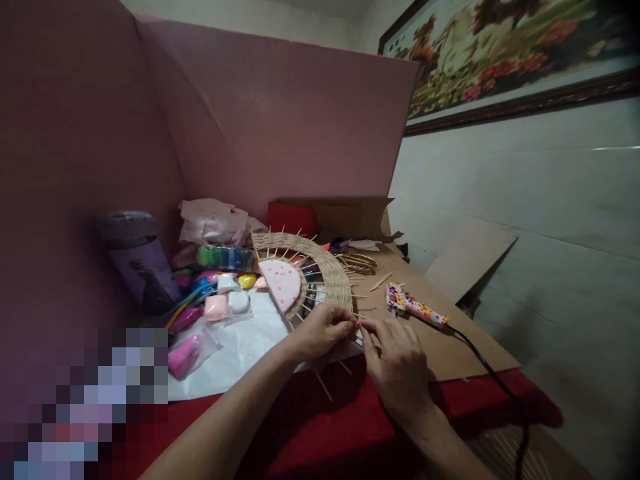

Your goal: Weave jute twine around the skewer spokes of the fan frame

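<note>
A half-round woven fan (336, 273) of tan cord on thin wooden sticks stands tilted over the table. Its inner half-disc (281, 283) is pale with pink dots. At the lower right end of the woven band, my left hand (325, 330) is closed on the fan, thumb and fingers pinched together. The fingertips of my right hand (397, 357) meet the left ones there, also in a pinch. What lies between the right fingertips is too small to make out. Several stick ends poke out past the band, some below my left hand.
A flower-patterned glue gun (415, 305) with a black cord lies on brown cardboard (465, 347) at right. Packets of coloured clay (216, 308) crowd the left side by a purple tumbler (143, 267). Pink panels (280, 120) wall the back and left; red cloth (310, 427) covers the front.
</note>
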Demonstrator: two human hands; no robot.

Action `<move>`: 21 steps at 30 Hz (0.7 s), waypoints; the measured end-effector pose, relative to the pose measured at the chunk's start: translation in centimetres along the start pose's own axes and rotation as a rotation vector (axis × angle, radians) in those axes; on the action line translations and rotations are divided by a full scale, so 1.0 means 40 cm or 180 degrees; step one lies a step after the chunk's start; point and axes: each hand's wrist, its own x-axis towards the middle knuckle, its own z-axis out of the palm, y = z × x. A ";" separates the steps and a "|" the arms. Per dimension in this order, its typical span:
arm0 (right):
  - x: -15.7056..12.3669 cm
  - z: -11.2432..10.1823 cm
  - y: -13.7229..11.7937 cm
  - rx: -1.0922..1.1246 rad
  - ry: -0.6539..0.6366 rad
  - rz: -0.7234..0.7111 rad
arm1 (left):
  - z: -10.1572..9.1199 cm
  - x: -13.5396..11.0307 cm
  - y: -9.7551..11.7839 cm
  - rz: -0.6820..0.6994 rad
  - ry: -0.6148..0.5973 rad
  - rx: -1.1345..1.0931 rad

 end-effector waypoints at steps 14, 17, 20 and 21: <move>0.005 -0.007 -0.006 -0.0308 -0.0047 -0.0300 | 0.003 -0.003 0.010 0.0269 0.0230 0.0901; 0.009 -0.007 -0.009 -0.0416 -0.0063 -0.0321 | 0.004 -0.005 0.011 0.0330 0.0225 0.0905; 0.012 -0.005 0.001 -0.0472 0.0127 -0.0082 | 0.002 -0.003 0.007 0.0148 0.0121 0.0525; 0.012 -0.005 0.007 -0.0483 0.0235 0.0039 | 0.002 -0.002 0.005 0.0097 0.0096 0.0373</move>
